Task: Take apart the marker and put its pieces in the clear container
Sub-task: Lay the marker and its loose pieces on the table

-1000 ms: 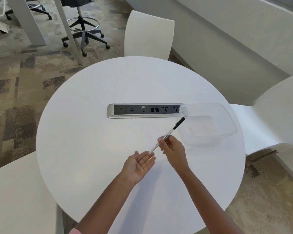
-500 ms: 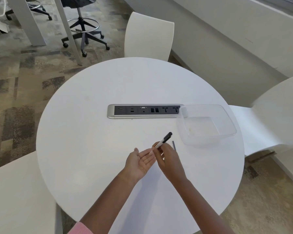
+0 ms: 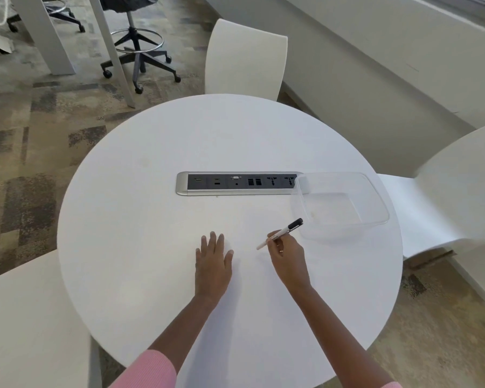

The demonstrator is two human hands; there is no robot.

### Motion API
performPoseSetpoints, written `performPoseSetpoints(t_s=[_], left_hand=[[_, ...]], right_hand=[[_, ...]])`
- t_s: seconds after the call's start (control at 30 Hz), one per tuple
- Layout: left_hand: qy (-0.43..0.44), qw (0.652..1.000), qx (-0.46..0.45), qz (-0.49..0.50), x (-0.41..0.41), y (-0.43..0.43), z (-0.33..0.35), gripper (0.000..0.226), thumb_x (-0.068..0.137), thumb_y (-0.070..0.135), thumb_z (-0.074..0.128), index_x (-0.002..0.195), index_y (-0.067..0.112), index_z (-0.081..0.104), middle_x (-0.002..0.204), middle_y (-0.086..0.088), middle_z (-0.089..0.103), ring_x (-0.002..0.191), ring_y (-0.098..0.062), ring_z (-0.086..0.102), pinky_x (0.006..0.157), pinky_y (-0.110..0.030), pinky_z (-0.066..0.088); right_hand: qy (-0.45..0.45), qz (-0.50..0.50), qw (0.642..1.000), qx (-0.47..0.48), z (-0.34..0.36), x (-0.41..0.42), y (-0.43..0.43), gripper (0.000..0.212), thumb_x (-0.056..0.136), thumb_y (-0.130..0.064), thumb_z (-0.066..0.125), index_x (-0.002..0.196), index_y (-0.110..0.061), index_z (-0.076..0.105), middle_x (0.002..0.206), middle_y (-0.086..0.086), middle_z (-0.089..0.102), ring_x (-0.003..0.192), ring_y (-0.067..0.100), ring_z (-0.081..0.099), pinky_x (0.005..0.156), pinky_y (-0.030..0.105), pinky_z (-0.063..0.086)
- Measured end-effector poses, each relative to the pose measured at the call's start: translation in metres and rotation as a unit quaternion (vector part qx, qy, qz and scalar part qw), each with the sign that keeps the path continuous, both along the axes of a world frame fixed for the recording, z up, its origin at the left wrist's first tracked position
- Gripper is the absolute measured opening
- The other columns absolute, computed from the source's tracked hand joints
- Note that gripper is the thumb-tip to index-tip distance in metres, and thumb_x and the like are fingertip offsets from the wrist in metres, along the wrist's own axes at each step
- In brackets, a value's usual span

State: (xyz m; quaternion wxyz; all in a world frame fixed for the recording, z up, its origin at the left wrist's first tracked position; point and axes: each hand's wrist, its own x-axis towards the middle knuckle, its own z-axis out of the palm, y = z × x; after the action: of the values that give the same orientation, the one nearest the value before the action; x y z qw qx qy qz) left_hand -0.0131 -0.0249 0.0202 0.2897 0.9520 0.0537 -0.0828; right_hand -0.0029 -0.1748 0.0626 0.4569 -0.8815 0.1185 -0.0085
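Observation:
A white marker with a black cap (image 3: 284, 231) is pinched in my right hand (image 3: 287, 254), its capped end pointing up and right toward the clear container (image 3: 375, 197). The container stands at the table's right side and nothing shows inside it. My left hand (image 3: 213, 259) lies flat, palm down, on the white round table (image 3: 151, 219), a little left of the marker, with fingers spread and nothing under it that I can see.
A silver and black power strip panel (image 3: 235, 183) is set into the table's middle, its right end touching the container. White chairs stand at the far side (image 3: 247, 60), the right (image 3: 459, 191) and the near left (image 3: 25, 317). A wheeled stool (image 3: 137, 49) is on the carpet beyond.
My left hand has turned from palm up to palm down and settled flat on the table. My right hand moved the marker slightly right, away from the left hand.

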Motion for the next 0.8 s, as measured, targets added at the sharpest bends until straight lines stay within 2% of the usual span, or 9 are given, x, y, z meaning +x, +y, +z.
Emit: performPoseSetpoints(t_s=[0.07, 0.13, 0.23, 0.3, 0.4, 0.5, 0.6, 0.73, 0.8], left_hand=[[0.017, 0.993, 0.110, -0.047, -0.001, 0.003, -0.014, 0.056, 0.100, 0.036, 0.021, 0.149, 0.013, 0.006, 0.159, -0.008, 0.001, 0.146, -0.025, -0.002, 0.117, -0.040, 0.003], [0.012, 0.988, 0.141, -0.060, -0.001, 0.004, -0.024, 0.060, 0.099, 0.039, 0.020, 0.149, 0.013, 0.001, 0.159, -0.008, -0.003, 0.146, -0.026, -0.004, 0.117, -0.043, 0.002], [0.008, 0.984, 0.153, -0.085, 0.000, 0.006, -0.034, 0.061, 0.099, 0.042, 0.020, 0.149, 0.014, -0.001, 0.159, -0.008, -0.006, 0.146, -0.026, -0.005, 0.117, -0.045, -0.001], [0.013, 0.982, 0.160, -0.102, 0.000, 0.007, -0.036, 0.061, 0.097, 0.044, 0.013, 0.149, 0.014, 0.000, 0.159, -0.009, -0.006, 0.146, -0.028, -0.004, 0.117, -0.045, -0.002], [0.004, 0.985, 0.140, -0.103, -0.002, 0.006, -0.023, 0.080, 0.087, 0.050, -0.010, 0.145, 0.008, 0.026, 0.154, -0.016, 0.021, 0.141, -0.036, 0.023, 0.113, -0.053, 0.017], [-0.008, 0.986, 0.141, -0.093, -0.004, 0.007, -0.015, 0.082, 0.095, 0.043, -0.007, 0.123, 0.002, 0.058, 0.130, -0.021, 0.057, 0.116, -0.037, 0.057, 0.090, -0.057, 0.045], [0.010, 0.985, 0.138, -0.102, -0.006, 0.007, -0.011, 0.080, 0.096, 0.042, -0.005, 0.121, 0.001, 0.060, 0.128, -0.020, 0.059, 0.114, -0.036, 0.059, 0.088, -0.056, 0.047], [0.013, 0.983, 0.150, -0.106, -0.006, 0.007, -0.012, 0.079, 0.096, 0.041, -0.003, 0.120, 0.001, 0.061, 0.126, -0.020, 0.060, 0.112, -0.036, 0.060, 0.086, -0.056, 0.048], [0.012, 0.983, 0.150, -0.107, -0.006, 0.006, -0.011, 0.079, 0.096, 0.040, -0.003, 0.119, 0.001, 0.062, 0.125, -0.019, 0.061, 0.111, -0.035, 0.061, 0.085, -0.056, 0.048]], right_hand=[[-0.020, 0.011, 1.000, -0.016, 0.001, 0.001, 0.004, 0.010, 0.090, -0.013, 0.050, 0.093, -0.013, 0.059, 0.083, -0.001, 0.060, 0.076, 0.014, 0.058, 0.066, 0.018, 0.042], [-0.059, 0.024, 0.997, -0.038, 0.002, 0.001, 0.008, 0.010, 0.090, -0.012, 0.050, 0.093, -0.010, 0.059, 0.078, -0.008, 0.057, 0.080, 0.022, 0.059, 0.071, 0.029, 0.048], [-0.068, 0.052, 0.994, -0.074, -0.003, 0.001, 0.009, 0.013, 0.090, -0.009, 0.049, 0.095, -0.005, 0.060, 0.084, 0.006, 0.061, 0.080, 0.027, 0.059, 0.083, 0.039, 0.050], [-0.025, 0.069, 0.993, -0.089, -0.008, 0.002, 0.008, 0.015, 0.090, -0.011, 0.049, 0.097, -0.005, 0.060, 0.089, 0.012, 0.064, 0.084, 0.026, 0.060, 0.081, 0.038, 0.051], [-0.054, 0.055, 0.992, -0.097, -0.013, 0.000, 0.005, 0.016, 0.091, -0.012, 0.048, 0.095, -0.006, 0.062, 0.096, 0.005, 0.066, 0.082, 0.021, 0.061, 0.073, 0.025, 0.048], [-0.067, 0.056, 0.990, -0.111, -0.014, -0.003, 0.004, 0.017, 0.091, -0.012, 0.046, 0.093, -0.006, 0.062, 0.090, 0.006, 0.066, 0.076, 0.021, 0.060, 0.070, 0.027, 0.048], [-0.019, 0.046, 0.994, -0.096, -0.015, -0.003, 0.001, 0.015, 0.092, -0.013, 0.046, 0.094, -0.008, 0.060, 0.082, 0.013, 0.067, 0.076, 0.025, 0.062, 0.069, 0.035, 0.048], [-0.080, 0.027, 0.993, -0.080, -0.015, -0.008, -0.003, 0.011, 0.090, -0.010, 0.049, 0.094, -0.007, 0.059, 0.088, 0.007, 0.067, 0.075, 0.021, 0.060, 0.069, 0.033, 0.050], [-0.047, 0.044, 0.994, -0.086, -0.017, -0.008, -0.003, 0.015, 0.092, -0.013, 0.046, 0.097, -0.007, 0.059, 0.087, 0.011, 0.068, 0.077, 0.027, 0.062, 0.069, 0.038, 0.051]])
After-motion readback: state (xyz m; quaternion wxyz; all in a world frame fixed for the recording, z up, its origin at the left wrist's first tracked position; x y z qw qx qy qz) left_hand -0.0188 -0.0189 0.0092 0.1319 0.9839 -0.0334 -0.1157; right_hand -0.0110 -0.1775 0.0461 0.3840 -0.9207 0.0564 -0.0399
